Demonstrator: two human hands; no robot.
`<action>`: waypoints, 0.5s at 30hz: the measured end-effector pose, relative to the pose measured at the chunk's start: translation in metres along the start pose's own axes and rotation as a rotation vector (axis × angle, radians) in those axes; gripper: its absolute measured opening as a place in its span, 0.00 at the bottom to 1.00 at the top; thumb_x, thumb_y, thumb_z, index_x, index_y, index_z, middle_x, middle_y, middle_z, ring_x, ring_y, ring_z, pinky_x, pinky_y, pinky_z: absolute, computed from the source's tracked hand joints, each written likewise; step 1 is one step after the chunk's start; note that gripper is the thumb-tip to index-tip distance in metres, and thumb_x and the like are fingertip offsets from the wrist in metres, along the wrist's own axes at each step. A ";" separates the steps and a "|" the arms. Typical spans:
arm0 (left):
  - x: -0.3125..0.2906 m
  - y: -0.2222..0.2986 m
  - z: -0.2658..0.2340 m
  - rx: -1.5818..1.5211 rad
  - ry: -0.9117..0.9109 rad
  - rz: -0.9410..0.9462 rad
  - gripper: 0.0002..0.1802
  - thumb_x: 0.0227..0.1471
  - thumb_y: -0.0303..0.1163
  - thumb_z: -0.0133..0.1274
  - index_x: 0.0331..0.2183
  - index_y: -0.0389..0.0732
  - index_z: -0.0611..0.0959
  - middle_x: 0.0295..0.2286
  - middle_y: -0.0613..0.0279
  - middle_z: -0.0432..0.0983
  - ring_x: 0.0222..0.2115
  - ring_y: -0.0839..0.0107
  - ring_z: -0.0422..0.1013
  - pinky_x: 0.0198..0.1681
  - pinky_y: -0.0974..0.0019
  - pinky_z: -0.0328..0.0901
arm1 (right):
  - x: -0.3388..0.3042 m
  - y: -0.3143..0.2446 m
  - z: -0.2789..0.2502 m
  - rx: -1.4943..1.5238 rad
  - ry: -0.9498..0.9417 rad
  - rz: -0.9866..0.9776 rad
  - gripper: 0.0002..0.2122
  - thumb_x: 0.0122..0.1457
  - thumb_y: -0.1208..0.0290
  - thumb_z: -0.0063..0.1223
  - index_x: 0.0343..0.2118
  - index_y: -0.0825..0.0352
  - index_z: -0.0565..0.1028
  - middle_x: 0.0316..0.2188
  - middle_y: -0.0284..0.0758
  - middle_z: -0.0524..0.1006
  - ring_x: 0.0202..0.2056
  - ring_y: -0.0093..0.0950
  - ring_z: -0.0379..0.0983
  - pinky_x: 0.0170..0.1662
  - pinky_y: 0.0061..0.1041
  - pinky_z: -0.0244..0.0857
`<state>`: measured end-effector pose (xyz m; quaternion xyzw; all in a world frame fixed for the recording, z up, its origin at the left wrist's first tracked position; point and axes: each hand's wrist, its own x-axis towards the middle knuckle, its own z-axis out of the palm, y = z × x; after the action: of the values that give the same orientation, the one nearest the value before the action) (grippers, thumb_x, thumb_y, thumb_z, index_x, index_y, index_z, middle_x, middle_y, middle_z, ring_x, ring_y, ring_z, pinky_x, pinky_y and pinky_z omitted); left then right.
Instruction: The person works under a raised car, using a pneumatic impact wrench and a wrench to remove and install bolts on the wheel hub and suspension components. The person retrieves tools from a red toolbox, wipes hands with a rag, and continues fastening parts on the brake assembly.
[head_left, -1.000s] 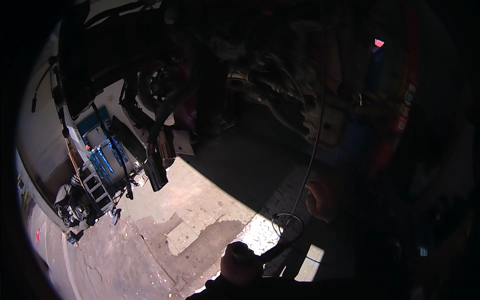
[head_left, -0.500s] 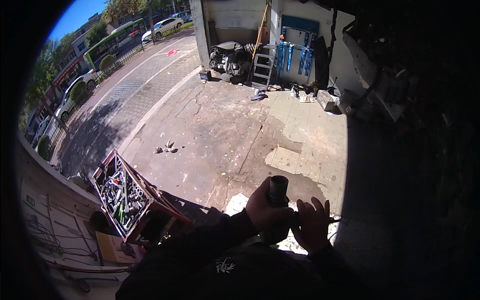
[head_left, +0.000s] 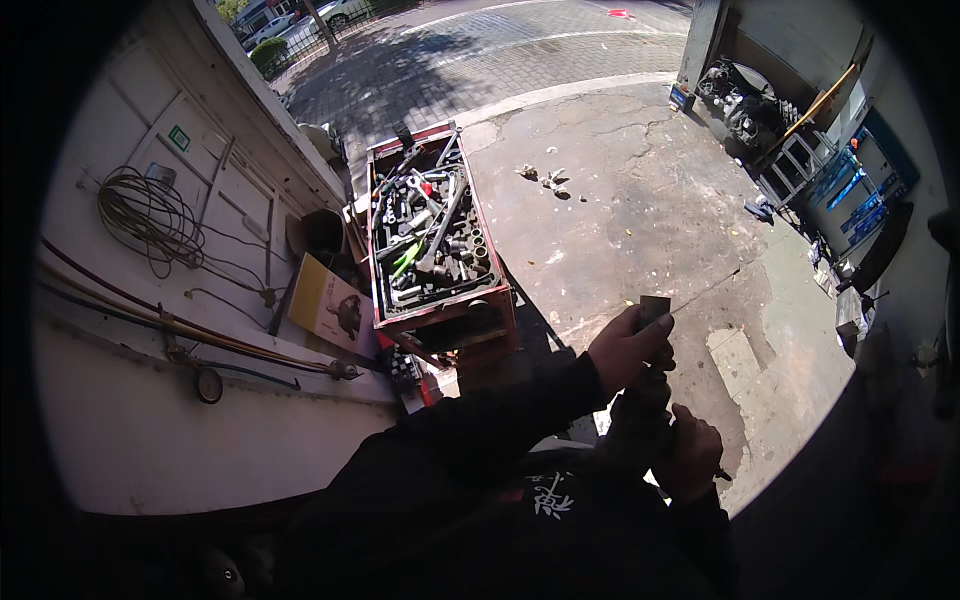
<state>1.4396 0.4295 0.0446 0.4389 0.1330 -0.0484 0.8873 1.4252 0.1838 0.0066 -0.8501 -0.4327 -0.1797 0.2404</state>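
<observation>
In front of my chest is a dark, bulky tool [head_left: 640, 410] that looks like an impact wrench, mostly in shadow. A dark cylindrical socket [head_left: 655, 306] sits at its far end. My left hand [head_left: 628, 352] is closed round the socket, thumb along its side. My right hand [head_left: 690, 455] is curled round the handle side of the wrench, with a short dark stub showing just past it. Left of my hands, a red tool cart [head_left: 440, 318] has a top tray crowded with wrenches, several sockets [head_left: 478, 245] and a bright green tool [head_left: 406, 260].
A coiled cable [head_left: 150, 215] and hoses [head_left: 230, 340] run along the left wall. A yellow and white box [head_left: 328, 305] leans beside the cart. Small metal parts [head_left: 553, 181] lie on the floor. At the far right are an engine [head_left: 740, 110] and a stepladder [head_left: 800, 165].
The view has swung left, so cart and wall show more fully. My right hand's fingers, spread before, are now curled round the wrench. My left hand stays on the socket end.
</observation>
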 end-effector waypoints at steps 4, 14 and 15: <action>0.070 0.052 -0.175 0.291 0.189 0.237 0.24 0.69 0.51 0.59 0.50 0.40 0.77 0.33 0.64 0.77 0.35 0.71 0.78 0.40 0.59 0.74 | 0.079 -0.025 0.073 0.079 -0.047 0.066 0.20 0.63 0.63 0.64 0.52 0.71 0.75 0.22 0.40 0.75 0.23 0.45 0.76 0.26 0.45 0.65; -0.035 0.066 -0.514 1.256 1.018 -0.184 0.30 0.54 0.54 0.68 0.46 0.37 0.86 0.38 0.42 0.86 0.41 0.45 0.83 0.48 0.49 0.76 | 0.198 -0.075 0.175 0.255 -0.306 0.116 0.27 0.48 0.71 0.74 0.51 0.74 0.77 0.37 0.49 0.85 0.36 0.50 0.84 0.40 0.43 0.76; -0.042 0.069 -0.522 1.290 1.041 -0.209 0.30 0.55 0.54 0.68 0.46 0.37 0.85 0.40 0.41 0.86 0.43 0.43 0.83 0.50 0.46 0.75 | 0.205 -0.078 0.182 0.262 -0.328 0.114 0.27 0.47 0.71 0.74 0.52 0.74 0.77 0.37 0.49 0.85 0.36 0.50 0.84 0.41 0.43 0.76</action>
<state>1.3120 0.8840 -0.1930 0.8123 0.5124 0.0119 0.2782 1.4938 0.4593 -0.0178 -0.8526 -0.4368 0.0328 0.2849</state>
